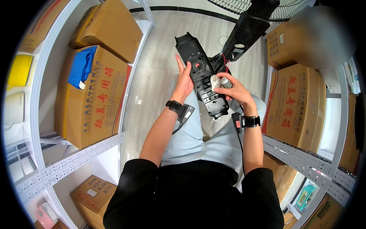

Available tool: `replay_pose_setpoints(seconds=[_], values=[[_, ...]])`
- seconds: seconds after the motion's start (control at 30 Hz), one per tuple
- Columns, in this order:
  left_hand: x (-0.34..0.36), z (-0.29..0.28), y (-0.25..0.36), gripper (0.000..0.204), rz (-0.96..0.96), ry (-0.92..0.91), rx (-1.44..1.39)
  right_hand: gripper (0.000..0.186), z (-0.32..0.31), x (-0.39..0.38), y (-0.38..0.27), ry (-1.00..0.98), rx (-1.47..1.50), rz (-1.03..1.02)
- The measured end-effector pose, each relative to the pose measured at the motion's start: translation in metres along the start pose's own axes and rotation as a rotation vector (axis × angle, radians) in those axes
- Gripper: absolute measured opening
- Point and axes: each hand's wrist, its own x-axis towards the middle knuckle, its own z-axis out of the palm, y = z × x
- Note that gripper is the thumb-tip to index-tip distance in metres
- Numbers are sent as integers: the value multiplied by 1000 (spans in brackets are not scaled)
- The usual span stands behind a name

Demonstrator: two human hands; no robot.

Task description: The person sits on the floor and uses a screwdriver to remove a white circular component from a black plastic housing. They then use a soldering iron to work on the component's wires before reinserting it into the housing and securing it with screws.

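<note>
Right hand [239, 91]: thumb and fingertips pinched on a crumpled, clear-looking piece [215, 81], over the right edge of the black housing [203, 75]. Grey cylinder [226, 83] sits in among the same fingers; can't tell if the two are joined.

Left hand [184, 84]: thumb at the housing's left edge, one finger straight and off it, rest hidden. Can't tell how firmly it's closed.

Housing itself: tilted over the lap, ribbed inside facing up; can't tell if it rests on the legs.

Doing this well, my read: get the left fingers properly around the housing edge so it can't swing, light pinch on the crumpled piece, mind the cylinder doesn't roll out. Red wires [225, 64] sit just beyond the housing's right edge; no tugging, and nothing trapped under the ribs.

Further out: black fan column [248, 32] beyond the housing to the right, wire fan guard [225, 5] past that. Big cartons on shelves both sides, one [100, 101] well left of the housing, one [292, 105] well right.
</note>
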Motion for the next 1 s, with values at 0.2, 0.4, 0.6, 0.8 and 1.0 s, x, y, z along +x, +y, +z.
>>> replay_pose_setpoints(seconds=[0.2, 0.4, 0.6, 0.8, 1.0], values=[[4, -3, 8, 47, -79, -34, -47, 51, -2, 3, -12, -129, -30, 34], [4, 13, 27, 32, -60, 40, 23, 48, 6, -2, -34, -85, 29, -5], [-26, 30, 38, 64, -109, -86, 146, 44, 9, 4, -44, -48, 157, -76], [-50, 12, 68, 66, -134, -14, 95, 48, 22, -4, -45, -28, 252, -167], [-54, -45, 148, 68, 76, 122, 88, 49, 3, -4, -36, 59, 208, -264]])
